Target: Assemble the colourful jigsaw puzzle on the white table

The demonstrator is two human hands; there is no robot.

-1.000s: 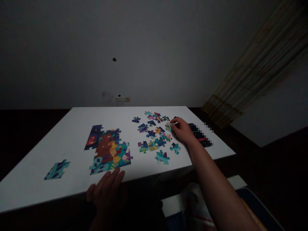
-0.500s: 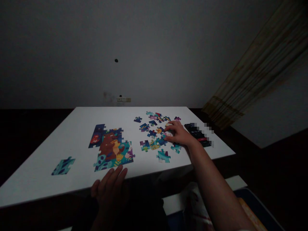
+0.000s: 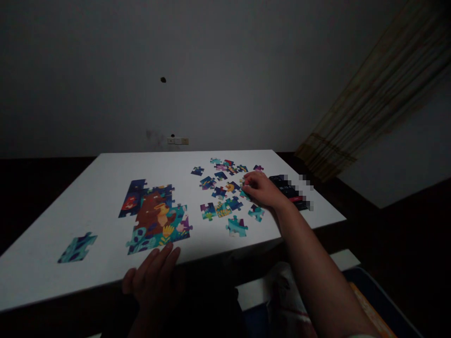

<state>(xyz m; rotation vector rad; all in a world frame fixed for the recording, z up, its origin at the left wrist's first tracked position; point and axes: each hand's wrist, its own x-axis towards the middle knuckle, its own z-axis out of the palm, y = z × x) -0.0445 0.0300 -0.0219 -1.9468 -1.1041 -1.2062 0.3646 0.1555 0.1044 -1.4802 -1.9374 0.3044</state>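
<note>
A partly joined jigsaw puzzle point(image 3: 155, 213) shows a brown bear among plants. My left hand point(image 3: 155, 270) lies at the near table edge with its fingers stretched out, the tips touching or almost touching the puzzle's bottom border. Over at the right, my right hand point(image 3: 262, 188) is closed in a pinch beside the loose pieces. A small part of a jigsaw piece shows between its fingertips, the rest hidden by the fingers. Close by lie a piece with a yellow shape point(image 3: 232, 187), a dark blue piece point(image 3: 234, 203) and a teal piece point(image 3: 256, 212).
Several other loose pieces lie scattered on the white table point(image 3: 105, 188). A joined teal section point(image 3: 77, 248) sits apart at the left. A phone point(image 3: 287, 190) with a lit timer lies right of my right hand. Below the table edge are a plastic bag point(image 3: 283, 295) and an orange item point(image 3: 368, 307).
My right hand has drawn its fingers together around the pale piece it was touching. My left hand stays by the puzzle's lower edge. The view has shifted slightly.
</note>
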